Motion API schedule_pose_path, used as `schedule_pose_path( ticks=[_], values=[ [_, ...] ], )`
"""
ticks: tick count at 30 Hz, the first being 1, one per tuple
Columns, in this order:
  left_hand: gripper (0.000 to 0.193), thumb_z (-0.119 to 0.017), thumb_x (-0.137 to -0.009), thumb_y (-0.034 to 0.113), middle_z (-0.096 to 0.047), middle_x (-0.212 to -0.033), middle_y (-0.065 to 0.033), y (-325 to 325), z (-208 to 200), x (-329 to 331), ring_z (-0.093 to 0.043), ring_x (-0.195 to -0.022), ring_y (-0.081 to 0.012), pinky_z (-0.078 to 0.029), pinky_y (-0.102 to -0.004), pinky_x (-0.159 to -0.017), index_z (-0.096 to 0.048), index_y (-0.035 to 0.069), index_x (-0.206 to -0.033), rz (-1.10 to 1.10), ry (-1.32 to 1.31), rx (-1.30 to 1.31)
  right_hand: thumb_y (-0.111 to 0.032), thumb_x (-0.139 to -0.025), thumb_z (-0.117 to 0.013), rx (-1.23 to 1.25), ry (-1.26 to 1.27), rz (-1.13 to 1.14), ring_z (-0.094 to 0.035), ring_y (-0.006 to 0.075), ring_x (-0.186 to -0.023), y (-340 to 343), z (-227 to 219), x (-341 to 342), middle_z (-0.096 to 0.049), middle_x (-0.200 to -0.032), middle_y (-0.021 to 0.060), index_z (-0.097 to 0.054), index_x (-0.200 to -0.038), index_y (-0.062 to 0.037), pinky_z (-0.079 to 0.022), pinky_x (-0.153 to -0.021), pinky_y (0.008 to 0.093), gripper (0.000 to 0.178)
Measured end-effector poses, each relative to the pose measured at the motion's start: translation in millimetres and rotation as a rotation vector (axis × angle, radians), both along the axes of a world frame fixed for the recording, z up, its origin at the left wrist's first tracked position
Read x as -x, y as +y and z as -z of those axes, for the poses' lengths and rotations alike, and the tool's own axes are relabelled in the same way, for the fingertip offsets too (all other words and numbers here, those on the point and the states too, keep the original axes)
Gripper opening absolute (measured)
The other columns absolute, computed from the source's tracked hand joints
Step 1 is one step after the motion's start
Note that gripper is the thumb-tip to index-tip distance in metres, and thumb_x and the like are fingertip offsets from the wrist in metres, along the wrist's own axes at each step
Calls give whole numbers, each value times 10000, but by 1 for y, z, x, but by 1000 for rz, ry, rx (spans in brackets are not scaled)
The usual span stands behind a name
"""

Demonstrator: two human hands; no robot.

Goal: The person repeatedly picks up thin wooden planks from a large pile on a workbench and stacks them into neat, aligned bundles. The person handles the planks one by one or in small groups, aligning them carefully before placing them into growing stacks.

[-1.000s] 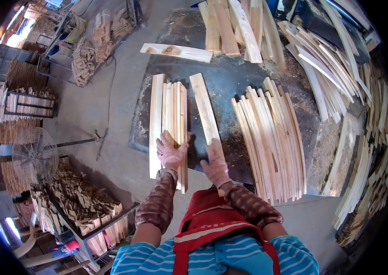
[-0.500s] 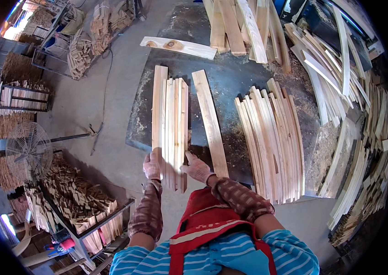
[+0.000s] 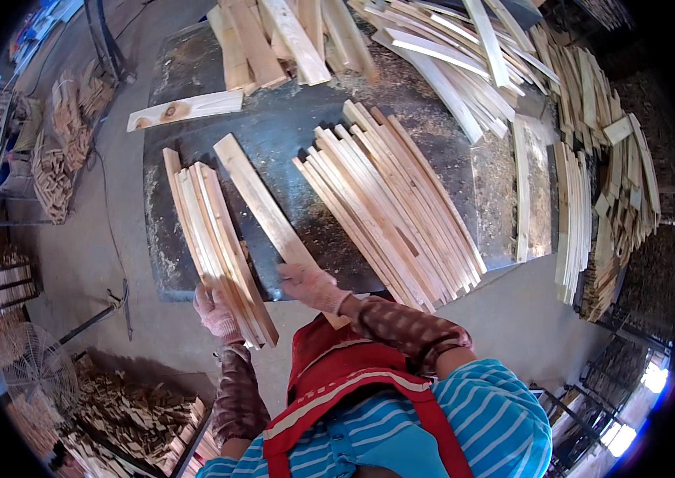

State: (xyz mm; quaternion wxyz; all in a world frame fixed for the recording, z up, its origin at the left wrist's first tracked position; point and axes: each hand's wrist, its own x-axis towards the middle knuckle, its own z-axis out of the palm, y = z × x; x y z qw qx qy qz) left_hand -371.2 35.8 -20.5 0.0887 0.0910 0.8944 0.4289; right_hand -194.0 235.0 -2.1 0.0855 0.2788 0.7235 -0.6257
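A bundle of pale wooden strips (image 3: 214,239) lies side by side on the dark table (image 3: 270,127), near ends jutting past its front edge. My left hand (image 3: 216,315), in a pale knit glove, rests against the bundle's left side near that end, fingers extended. Just right of it, a single wooden board (image 3: 266,203) lies slanted. Over this board's near part is my right hand (image 3: 313,287), gloved too, fingers apart and slightly blurred. Whether it touches the board I cannot tell. Farther right lies a wider group of wooden strips (image 3: 393,215), also jutting past the edge.
A knotted board (image 3: 186,110) lies crosswise at the table's far left. Wider boards (image 3: 273,40) overlap at the back, and loose strips (image 3: 453,72) pile up back right. A stand fan (image 3: 39,362) and stacked wood offcuts (image 3: 126,406) are at lower left.
My right hand has left the bundle's right side and moved over the single board. My left hand remains at the bundle. The whole view has turned and shifted, moving the table's things leftward.
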Motion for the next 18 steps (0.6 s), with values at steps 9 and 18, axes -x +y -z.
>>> schedule_pose_path(
  ticks=[9,18],
  values=[
    [550,-671,-969,185,-550,-1391,-138,130,-10,-111,-556,-1236,-229,-466,-332,-1034,-474,13,-1452,396,-364,-261,-155,-888,-758,-854,181,852,-652,346,-1126,131,-2,-175,-670,-1238,164,-586,-1384,-85,-535,-949,426,530],
    [724,-728,-895,246,-639,-1258,-218,176,69,-216,-627,-1149,-291,-501,-376,-970,-365,14,-1477,524,-606,-189,-482,-963,-581,-513,-472,614,-651,416,-1047,211,27,-268,-694,-1111,202,-655,-1228,-141,-524,-906,495,438]
  ],
)
